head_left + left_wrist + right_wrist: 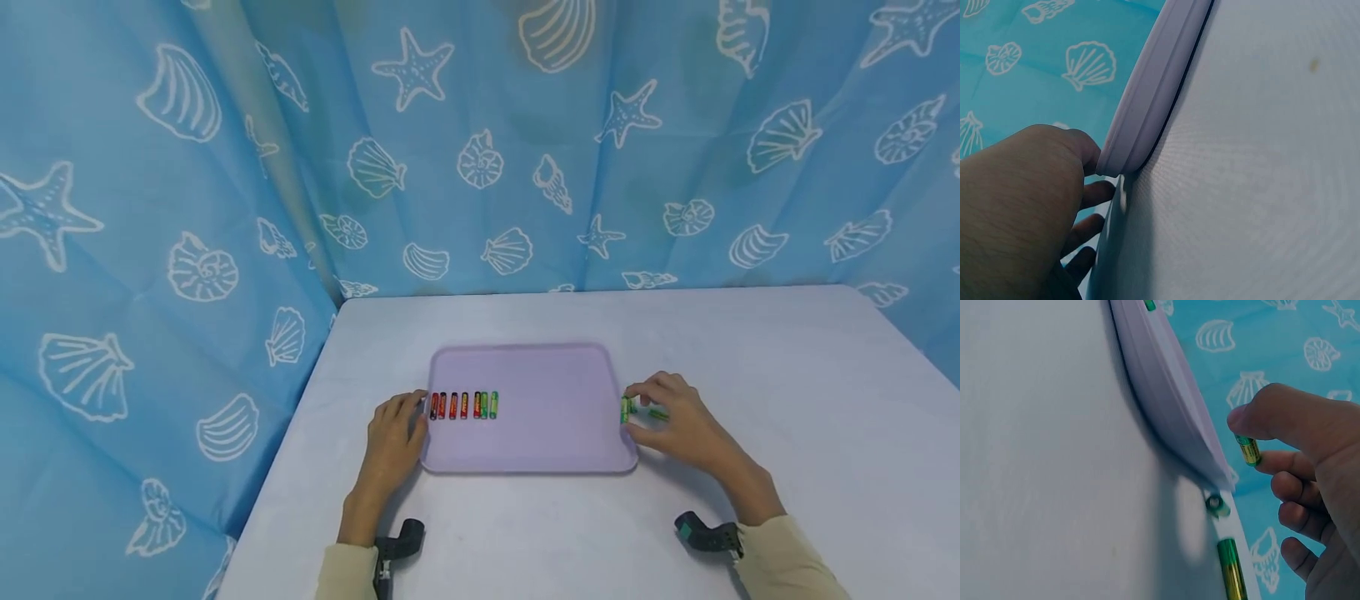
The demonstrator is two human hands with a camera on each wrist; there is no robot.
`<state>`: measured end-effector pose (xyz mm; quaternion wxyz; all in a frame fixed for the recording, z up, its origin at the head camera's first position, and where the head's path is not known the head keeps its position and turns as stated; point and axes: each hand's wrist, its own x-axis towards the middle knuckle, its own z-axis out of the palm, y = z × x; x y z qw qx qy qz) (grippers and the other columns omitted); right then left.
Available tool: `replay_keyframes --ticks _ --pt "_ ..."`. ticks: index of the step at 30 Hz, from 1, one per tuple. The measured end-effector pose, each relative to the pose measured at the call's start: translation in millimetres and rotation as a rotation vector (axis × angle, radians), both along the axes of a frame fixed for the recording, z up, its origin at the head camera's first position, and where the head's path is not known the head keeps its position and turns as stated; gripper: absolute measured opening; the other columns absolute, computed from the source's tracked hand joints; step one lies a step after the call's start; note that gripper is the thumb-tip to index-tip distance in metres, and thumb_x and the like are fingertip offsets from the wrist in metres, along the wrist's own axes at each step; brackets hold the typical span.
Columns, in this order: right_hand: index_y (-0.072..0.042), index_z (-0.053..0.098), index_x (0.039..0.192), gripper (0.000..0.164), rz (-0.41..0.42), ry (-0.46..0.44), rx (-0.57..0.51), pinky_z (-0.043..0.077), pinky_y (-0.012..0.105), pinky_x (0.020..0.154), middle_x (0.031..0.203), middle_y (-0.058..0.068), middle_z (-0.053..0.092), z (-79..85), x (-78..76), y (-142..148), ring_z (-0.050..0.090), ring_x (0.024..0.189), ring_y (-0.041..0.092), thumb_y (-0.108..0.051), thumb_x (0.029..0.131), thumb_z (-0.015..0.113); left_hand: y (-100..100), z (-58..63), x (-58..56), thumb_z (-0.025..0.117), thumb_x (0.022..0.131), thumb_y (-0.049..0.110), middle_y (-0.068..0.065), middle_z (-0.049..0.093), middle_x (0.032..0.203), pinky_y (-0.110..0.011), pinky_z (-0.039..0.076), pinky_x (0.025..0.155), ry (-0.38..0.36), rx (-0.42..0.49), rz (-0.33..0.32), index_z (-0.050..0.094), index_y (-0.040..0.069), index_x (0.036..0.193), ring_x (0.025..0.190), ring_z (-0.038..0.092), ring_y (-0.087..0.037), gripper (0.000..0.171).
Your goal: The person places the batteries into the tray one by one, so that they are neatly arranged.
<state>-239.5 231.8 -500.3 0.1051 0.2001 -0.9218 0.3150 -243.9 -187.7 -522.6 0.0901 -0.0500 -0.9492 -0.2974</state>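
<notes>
The lilac tray [558, 417] lies on the white table. Toward its left end, several red-and-black batteries [453, 406] stand side by side in a row, with two green batteries [492, 405] at the row's right end. At the tray's left rim rests my left hand [392, 435], its fingertips by the edge and nothing in its grasp. My right hand [681, 423] pinches a green-and-gold battery [1248, 452] between thumb and index finger, over the tray's right rim. Below that hand, on the table beside the tray, lie loose green batteries [1233, 572], partly hidden by the fingers in the head view.
White cloth covers the table [540, 533] around the tray. Behind and to the left hangs a blue curtain [480, 100] with white shells and starfish. A black wrist mount [405, 540] is on the left wrist, another [705, 533] on the right.
</notes>
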Motion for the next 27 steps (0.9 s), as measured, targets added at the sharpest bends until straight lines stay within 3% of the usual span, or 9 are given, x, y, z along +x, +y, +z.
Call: replay_keyframes --ticks 7,27 --pt "-0.01 0.069 0.114 0.041 0.04 -0.029 0.009 0.037 0.048 0.085 0.099 0.002 0.055 0.1 -4.0 -17.7 0.043 0.1 0.019 -0.019 0.078 0.085 -0.9 -3.9 2.2 0.054 0.102 0.02 -0.013 0.054 0.137 -0.058 0.027 0.112 0.019 0.007 0.008 0.055 0.012 0.141 0.135 0.039 -0.036 0.04" --pt "-0.011 0.07 0.111 0.036 0.156 0.048 -0.032 0.034 0.045 0.084 0.095 0.002 0.056 -2.0 -23.5 -76.7 0.047 0.094 0.019 -0.018 0.078 0.083 -1.4 -1.9 -2.6 0.053 0.102 0.022 -0.009 0.054 0.138 -0.054 0.027 0.113 0.001 -0.004 0.009 0.055 0.015 0.142 0.136 0.039 -0.033 0.041"
